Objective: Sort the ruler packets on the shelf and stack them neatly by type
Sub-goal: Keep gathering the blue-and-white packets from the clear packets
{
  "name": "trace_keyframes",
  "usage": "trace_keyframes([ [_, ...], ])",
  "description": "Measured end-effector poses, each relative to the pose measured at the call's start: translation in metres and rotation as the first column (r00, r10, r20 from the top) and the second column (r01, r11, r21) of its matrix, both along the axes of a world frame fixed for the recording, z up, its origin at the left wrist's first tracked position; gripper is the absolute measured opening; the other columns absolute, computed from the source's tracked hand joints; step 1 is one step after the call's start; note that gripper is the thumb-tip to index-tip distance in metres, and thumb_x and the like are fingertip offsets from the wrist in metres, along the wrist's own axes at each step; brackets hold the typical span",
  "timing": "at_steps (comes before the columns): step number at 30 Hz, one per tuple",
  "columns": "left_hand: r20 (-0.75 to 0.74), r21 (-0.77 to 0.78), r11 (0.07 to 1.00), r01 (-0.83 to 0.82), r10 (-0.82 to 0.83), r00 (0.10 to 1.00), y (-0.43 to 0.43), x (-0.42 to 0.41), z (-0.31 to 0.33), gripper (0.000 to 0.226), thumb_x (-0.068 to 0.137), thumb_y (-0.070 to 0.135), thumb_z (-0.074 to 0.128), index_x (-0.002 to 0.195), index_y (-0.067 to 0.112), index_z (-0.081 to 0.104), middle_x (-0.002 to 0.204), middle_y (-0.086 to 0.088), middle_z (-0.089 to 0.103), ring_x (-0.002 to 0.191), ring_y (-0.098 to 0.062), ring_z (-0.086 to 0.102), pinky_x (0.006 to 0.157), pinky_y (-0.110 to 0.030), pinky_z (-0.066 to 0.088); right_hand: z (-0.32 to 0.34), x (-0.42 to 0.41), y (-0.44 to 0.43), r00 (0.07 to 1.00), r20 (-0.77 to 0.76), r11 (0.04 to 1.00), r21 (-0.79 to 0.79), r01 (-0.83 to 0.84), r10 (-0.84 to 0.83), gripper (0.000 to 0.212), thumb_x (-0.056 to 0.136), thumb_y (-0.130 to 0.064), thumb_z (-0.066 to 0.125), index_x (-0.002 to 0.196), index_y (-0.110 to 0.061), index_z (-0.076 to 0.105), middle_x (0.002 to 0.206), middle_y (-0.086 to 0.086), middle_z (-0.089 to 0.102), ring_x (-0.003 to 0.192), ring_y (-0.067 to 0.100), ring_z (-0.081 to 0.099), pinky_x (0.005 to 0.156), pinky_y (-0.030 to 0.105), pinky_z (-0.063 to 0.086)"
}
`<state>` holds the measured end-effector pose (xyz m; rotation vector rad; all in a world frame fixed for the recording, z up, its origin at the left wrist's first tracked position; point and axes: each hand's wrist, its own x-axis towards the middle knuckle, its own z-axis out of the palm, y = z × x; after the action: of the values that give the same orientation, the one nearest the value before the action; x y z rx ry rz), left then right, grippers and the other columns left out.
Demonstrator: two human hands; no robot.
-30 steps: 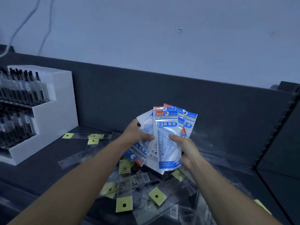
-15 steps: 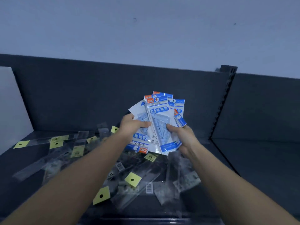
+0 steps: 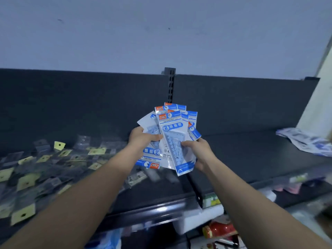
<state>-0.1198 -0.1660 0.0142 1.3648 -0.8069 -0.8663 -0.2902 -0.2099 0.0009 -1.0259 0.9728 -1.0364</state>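
Note:
A fan of several blue-and-white geometric ruler packets (image 3: 172,126) is held up in front of the dark shelf back. My left hand (image 3: 142,139) grips the fan's left side, with one packet upside down under it. My right hand (image 3: 199,151) pinches the front packet from the lower right. Many clear ruler packets with yellow tags (image 3: 43,169) lie scattered over the left shelf section. A small pile of white-and-blue packets (image 3: 309,142) rests at the far right of the right shelf section.
The dark shelf (image 3: 251,155) has a slotted upright post (image 3: 170,83) dividing left and right sections. Its front rail (image 3: 152,212) runs below my arms. Lower shelves hold assorted goods, including a red item (image 3: 220,230). A pale wall rises behind.
The view has swung to the right: the white pen display is out of sight and the right shelf section with its packet pile has come into view. Both hands still hold the fan.

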Motion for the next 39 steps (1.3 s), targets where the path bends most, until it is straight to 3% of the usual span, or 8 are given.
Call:
trace_keyframes([
  [4, -0.024, 0.005, 0.998, 0.065, -0.065, 0.998, -0.017, -0.069, 0.0, 0.026, 0.073, -0.002, 0.079, 0.092, 0.007, 0.064, 0.096, -0.013, 0.073, 0.086, -0.03, 0.071, 0.079, -0.047, 0.058, 0.006, -0.072, -0.003, 0.998, -0.015, 0.998, -0.016, 0.065, -0.065, 0.034, 0.086, 0.007, 0.062, 0.116, -0.006, 0.055, 0.11, 0.013, 0.068, 0.089, 0.028, 0.069, 0.065, 0.039, 0.058],
  [6, -0.029, 0.01, 0.995, 0.096, -0.096, 0.995, -0.025, -0.101, -0.001, 0.026, 0.074, -0.001, 0.079, 0.092, 0.008, 0.063, 0.096, -0.012, 0.073, 0.086, -0.029, 0.071, 0.079, -0.046, 0.058, 0.007, -0.106, -0.006, 0.995, -0.02, 0.994, -0.029, 0.101, -0.101, 0.032, 0.086, 0.007, 0.063, 0.114, -0.007, 0.055, 0.109, 0.012, 0.068, 0.087, 0.026, 0.068, 0.063, 0.037, 0.057],
  [9, -0.037, 0.013, 0.99, 0.144, -0.143, 0.989, -0.041, -0.146, -0.003, 0.029, 0.074, 0.0, 0.079, 0.097, 0.006, 0.063, 0.097, -0.012, 0.073, 0.088, -0.029, 0.071, 0.081, -0.047, 0.058, 0.007, -0.152, -0.012, 0.987, -0.023, 0.986, -0.036, 0.161, -0.162, 0.026, 0.085, 0.007, 0.065, 0.102, -0.011, 0.057, 0.105, 0.011, 0.069, 0.089, 0.028, 0.069, 0.072, 0.044, 0.058],
  [12, -0.04, 0.024, 0.981, 0.193, -0.192, 0.981, -0.059, -0.187, -0.004, 0.028, 0.075, 0.0, 0.078, 0.098, 0.005, 0.063, 0.099, -0.013, 0.072, 0.089, -0.029, 0.071, 0.081, -0.046, 0.058, 0.007, -0.191, -0.021, 0.975, -0.025, 0.975, -0.03, 0.222, -0.223, 0.032, 0.084, 0.008, 0.066, 0.11, -0.008, 0.058, 0.106, 0.012, 0.069, 0.093, 0.03, 0.068, 0.084, 0.05, 0.056],
  [24, -0.008, 0.041, 0.942, 0.333, -0.333, 0.943, -0.177, -0.313, -0.01, 0.021, 0.077, 0.003, 0.077, 0.089, 0.01, 0.061, 0.096, -0.011, 0.072, 0.089, -0.027, 0.07, 0.079, -0.041, 0.057, -0.002, -0.316, -0.117, 0.928, -0.044, 0.929, -0.005, 0.37, -0.37, 0.026, 0.081, 0.006, 0.069, 0.097, -0.012, 0.06, 0.106, 0.013, 0.07, 0.097, 0.034, 0.068, 0.088, 0.056, 0.053],
  [30, 0.003, 0.068, 0.919, 0.387, -0.388, 0.922, -0.239, -0.359, -0.007, 0.021, 0.079, 0.005, 0.077, 0.091, 0.009, 0.06, 0.095, -0.01, 0.071, 0.088, -0.026, 0.069, 0.075, -0.038, 0.057, 0.002, -0.362, -0.169, 0.905, -0.066, 0.906, 0.009, 0.422, -0.421, 0.026, 0.081, 0.004, 0.071, 0.096, -0.012, 0.059, 0.101, 0.01, 0.07, 0.091, 0.031, 0.067, 0.087, 0.053, 0.054],
  [35, 0.019, 0.14, 0.895, 0.424, -0.43, 0.902, -0.285, -0.397, -0.008, 0.014, 0.088, 0.01, 0.068, 0.095, 0.011, 0.056, 0.102, -0.012, 0.068, 0.099, -0.03, 0.065, 0.088, -0.047, 0.054, 0.0, -0.402, -0.207, 0.884, -0.095, 0.887, 0.025, 0.461, -0.457, 0.024, 0.08, 0.004, 0.072, 0.091, -0.012, 0.058, 0.099, 0.01, 0.069, 0.097, 0.033, 0.066, 0.092, 0.053, 0.052],
  [39, 0.042, 0.208, 0.879, 0.43, -0.447, 0.894, -0.321, -0.432, -0.008, 0.007, 0.092, 0.005, 0.059, 0.092, 0.011, 0.055, 0.103, -0.017, 0.066, 0.098, -0.035, 0.066, 0.083, -0.05, 0.055, -0.002, -0.438, -0.239, 0.878, -0.146, 0.886, 0.018, 0.463, -0.456, 0.025, 0.081, 0.0, 0.073, 0.096, -0.01, 0.055, 0.087, 0.002, 0.062, 0.079, 0.018, 0.058, 0.089, 0.044, 0.051],
])
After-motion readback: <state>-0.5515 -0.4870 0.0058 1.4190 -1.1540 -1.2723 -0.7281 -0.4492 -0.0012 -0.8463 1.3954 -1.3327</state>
